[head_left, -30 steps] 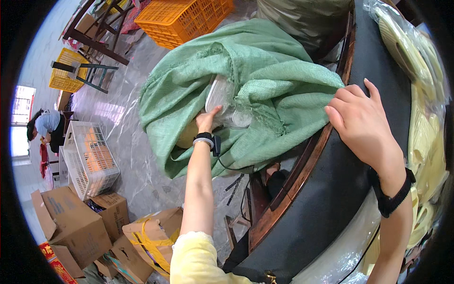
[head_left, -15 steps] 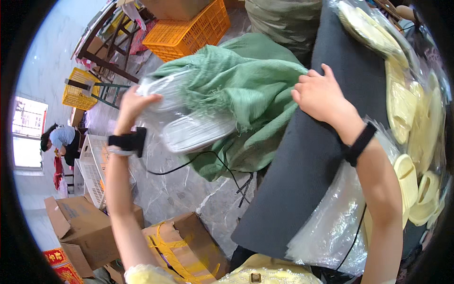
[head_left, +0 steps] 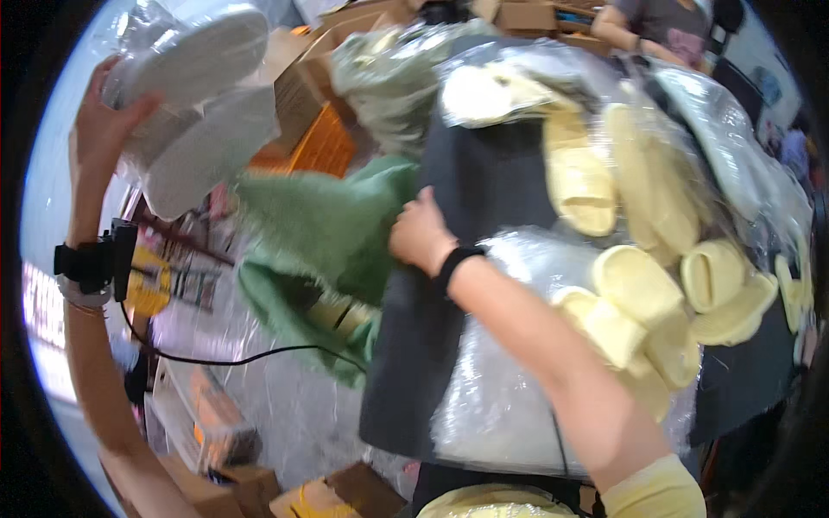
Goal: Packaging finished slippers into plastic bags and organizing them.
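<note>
Up at the far left, my left hand (head_left: 112, 121) grips a pair of white slippers (head_left: 211, 56) in clear plastic, held well off the floor with the soles facing me. My right hand (head_left: 421, 231) is closed at the left edge of the dark grey table (head_left: 406, 363), on the rim of a green woven sack (head_left: 345, 224). The sack hangs beside the table with its mouth partly open, and something pale yellow shows inside. On the tabletop, loose pale yellow slippers (head_left: 643, 289) lie near my right forearm, partly over a stack of clear plastic bags (head_left: 501, 406).
More bagged yellow slippers (head_left: 587, 186) cover the table's far and right parts. Behind stand a full pale sack (head_left: 389, 78), an orange crate (head_left: 324, 147) and cardboard boxes (head_left: 363, 492). Another person (head_left: 656, 30) is at the far right. A black cable (head_left: 250, 358) trails from my left wrist.
My left hand has lifted the bagged white slippers up and left, out of the green sack's mouth. My right hand stays at the sack by the table edge. The view has swung right.
</note>
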`<state>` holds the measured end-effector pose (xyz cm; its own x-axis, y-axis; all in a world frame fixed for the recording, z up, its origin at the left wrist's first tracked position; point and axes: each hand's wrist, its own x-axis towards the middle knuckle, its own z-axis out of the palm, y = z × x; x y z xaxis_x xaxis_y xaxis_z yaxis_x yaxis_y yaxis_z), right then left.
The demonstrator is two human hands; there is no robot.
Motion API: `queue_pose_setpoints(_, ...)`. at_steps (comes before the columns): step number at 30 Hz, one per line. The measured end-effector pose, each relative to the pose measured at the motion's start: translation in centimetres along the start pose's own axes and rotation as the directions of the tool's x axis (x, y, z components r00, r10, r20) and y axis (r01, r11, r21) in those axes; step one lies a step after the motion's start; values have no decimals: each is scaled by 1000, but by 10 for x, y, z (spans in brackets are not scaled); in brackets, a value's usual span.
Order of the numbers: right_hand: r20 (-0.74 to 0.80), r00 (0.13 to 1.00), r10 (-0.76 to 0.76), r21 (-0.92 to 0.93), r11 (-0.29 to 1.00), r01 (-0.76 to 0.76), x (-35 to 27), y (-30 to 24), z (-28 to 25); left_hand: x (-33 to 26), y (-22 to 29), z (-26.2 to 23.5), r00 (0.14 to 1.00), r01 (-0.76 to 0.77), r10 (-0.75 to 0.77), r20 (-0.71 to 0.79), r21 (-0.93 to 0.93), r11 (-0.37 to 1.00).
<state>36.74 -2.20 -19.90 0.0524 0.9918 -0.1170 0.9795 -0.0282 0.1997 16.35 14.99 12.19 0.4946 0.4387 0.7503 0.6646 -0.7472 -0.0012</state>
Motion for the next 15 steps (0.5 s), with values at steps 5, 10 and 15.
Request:
queue_pose_setpoints(5, 74, 995, 73, 69, 995, -78, 2, 3, 2, 77, 140, 44, 974, -37, 6, -225, -133, 990)
queue_pose_setpoints(10, 104, 995, 1, 115, 993, -13, 6, -8, -8, 43, 319, 99, 887, -395, 282, -366, -283, 874)
queue_pose_setpoints(15, -357, 890, 283, 237, 949, -207, 48, -30, 54, -35, 419, 204, 728, -654, 686, 2, -300, 695)
